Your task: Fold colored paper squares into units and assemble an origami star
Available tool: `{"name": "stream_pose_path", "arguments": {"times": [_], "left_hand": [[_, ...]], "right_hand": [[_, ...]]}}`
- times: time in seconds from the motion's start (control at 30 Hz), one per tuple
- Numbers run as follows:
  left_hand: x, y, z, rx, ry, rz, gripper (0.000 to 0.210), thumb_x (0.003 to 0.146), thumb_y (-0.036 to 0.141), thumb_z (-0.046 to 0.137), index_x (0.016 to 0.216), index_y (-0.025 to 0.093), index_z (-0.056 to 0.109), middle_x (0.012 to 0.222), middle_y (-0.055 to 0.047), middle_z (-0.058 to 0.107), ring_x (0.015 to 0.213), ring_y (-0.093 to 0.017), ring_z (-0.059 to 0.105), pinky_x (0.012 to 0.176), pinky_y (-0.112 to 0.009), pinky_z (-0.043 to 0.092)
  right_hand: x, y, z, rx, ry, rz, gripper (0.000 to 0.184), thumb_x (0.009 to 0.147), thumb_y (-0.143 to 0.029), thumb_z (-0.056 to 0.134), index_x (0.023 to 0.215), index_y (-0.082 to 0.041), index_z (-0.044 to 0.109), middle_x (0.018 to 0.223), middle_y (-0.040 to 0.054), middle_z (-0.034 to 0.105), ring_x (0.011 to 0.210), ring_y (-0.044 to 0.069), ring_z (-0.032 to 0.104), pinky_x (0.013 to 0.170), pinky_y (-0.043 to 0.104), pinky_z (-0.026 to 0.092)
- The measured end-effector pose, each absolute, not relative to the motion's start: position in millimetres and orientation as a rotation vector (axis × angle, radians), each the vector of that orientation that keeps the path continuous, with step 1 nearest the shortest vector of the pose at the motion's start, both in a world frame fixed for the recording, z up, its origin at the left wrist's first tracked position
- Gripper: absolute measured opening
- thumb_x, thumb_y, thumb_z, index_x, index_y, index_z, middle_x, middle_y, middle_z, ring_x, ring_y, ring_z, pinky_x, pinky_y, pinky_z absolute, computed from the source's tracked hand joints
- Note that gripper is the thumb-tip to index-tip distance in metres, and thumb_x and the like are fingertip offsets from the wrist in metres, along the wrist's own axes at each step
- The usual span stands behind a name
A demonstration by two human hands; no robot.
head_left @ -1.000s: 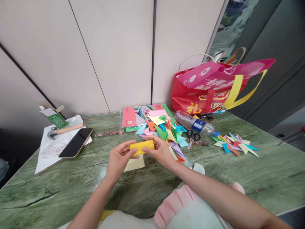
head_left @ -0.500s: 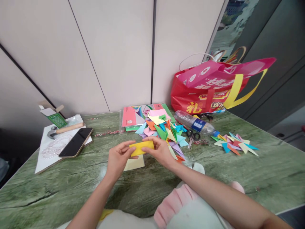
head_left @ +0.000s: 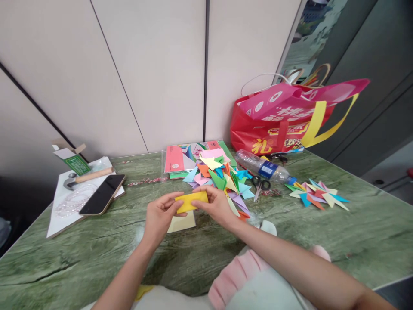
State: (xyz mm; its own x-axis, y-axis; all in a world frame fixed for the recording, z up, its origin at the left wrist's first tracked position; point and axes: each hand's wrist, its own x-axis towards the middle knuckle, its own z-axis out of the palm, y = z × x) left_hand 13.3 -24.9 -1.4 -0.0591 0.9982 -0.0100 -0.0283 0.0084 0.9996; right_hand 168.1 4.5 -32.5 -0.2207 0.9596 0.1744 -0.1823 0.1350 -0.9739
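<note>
Greenish surface [head_left: 106, 254], pale panels [head_left: 164, 69] behind. Left fingers [head_left: 166, 198] and right fingers [head_left: 204, 206] are pinching a little yellow paper [head_left: 190, 201] by opposite ends, so it's right between them, cream sheet [head_left: 182, 224] showing just below, colorful paper pile [head_left: 226, 174] past the right ones.

Head-worn view, facing forward and down

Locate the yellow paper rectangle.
The yellow paper rectangle is just left of head-view centre, held between left hand and right hand, near a pale yellow paper sheet.
</note>
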Motion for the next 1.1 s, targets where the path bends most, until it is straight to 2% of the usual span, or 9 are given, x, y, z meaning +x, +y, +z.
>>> {"name": "stream_pose_path", "arguments": {"times": [0.33, 0.63, 0.83, 1.1], "left_hand": [[14.6, -26.1, 0.7, 1.138, 1.23, 1.262, 0.045, 0.058, 0.034, 0.071, 0.097, 0.011, 0.064, 0.065, 0.0, 0.068, 0.061, -0.016, 0.064, 0.059, -0.034, 0.06], [14.2, -24.6, -1.7, 1.16, 1.222, 1.314, 0.03, 0.059, 0.028, 0.071, 0.084, 0.012, 0.068, 0.07, -0.001, 0.07, 0.062, -0.017, 0.065, 0.057, -0.032, 0.059], [14.2, -23.8, -2.7, 1.193, 1.209, 1.362, 0.021, 0.06, 0.023, 0.07, 0.079, 0.013, 0.068, 0.07, -0.001, 0.07, 0.061, -0.017, 0.065, 0.055, -0.028, 0.059], [13.6, -24.4, -4.8, 1.239, 1.22, 1.385, 0.02, 0.062, 0.022, 0.069, 0.081, 0.014, 0.068, 0.074, -0.001, 0.071, 0.065, -0.017, 0.066, 0.056, -0.026, 0.059]], "right_hand": [[167.9, 4.8, -32.1, -0.84, -1.322, 1.33, 0.03, 0.058, -0.026, 0.07, 0.084, -0.018, 0.058, 0.075, 0.0002, 0.059, 0.064, 0.013, 0.054, 0.057, 0.024, 0.044], [168.1, 4.5, -32.2, -0.829, -1.292, 1.354, 0.035, 0.057, -0.029, 0.071, 0.088, -0.017, 0.057, 0.075, 0.0005, 0.059, 0.068, 0.014, 0.057, 0.061, 0.026, 0.047], [167.9, 4.2, -29.8, -0.844, -1.258, 1.351, 0.03, 0.062, -0.031, 0.067, 0.086, -0.016, 0.056, 0.071, 0.0008, 0.058, 0.063, 0.013, 0.055, 0.051, 0.023, 0.047], [169.2, 5.3, -29.1, -0.858, -1.229, 1.309, 0.029, 0.059, -0.029, 0.07, 0.082, -0.017, 0.058, 0.066, -0.0014, 0.058, 0.06, 0.012, 0.055, 0.051, 0.022, 0.046]]}}
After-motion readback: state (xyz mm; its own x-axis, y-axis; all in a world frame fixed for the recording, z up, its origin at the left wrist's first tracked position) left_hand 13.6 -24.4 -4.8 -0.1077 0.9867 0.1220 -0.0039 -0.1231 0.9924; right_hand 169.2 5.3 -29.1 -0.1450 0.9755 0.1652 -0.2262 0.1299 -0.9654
